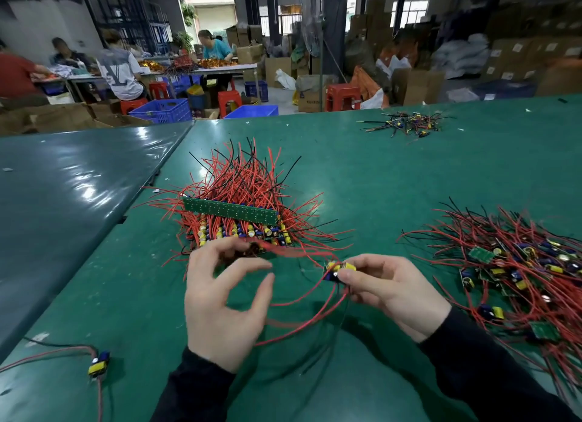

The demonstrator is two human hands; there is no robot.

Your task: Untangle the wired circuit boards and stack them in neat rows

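Our right hand (387,291) pinches one circuit board (338,270) clear of the tangled pile (516,270) at three o'clock; our left hand (220,295), grip loosely spread, readies a spot by the stacked rows (239,229) at twelve o'clock.

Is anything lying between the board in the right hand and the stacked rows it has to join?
Mostly clear. The right hand pinches the board just short of the stack. Between them lie only bare mat and loose red wires; the left hand hovers at the stack's near edge.
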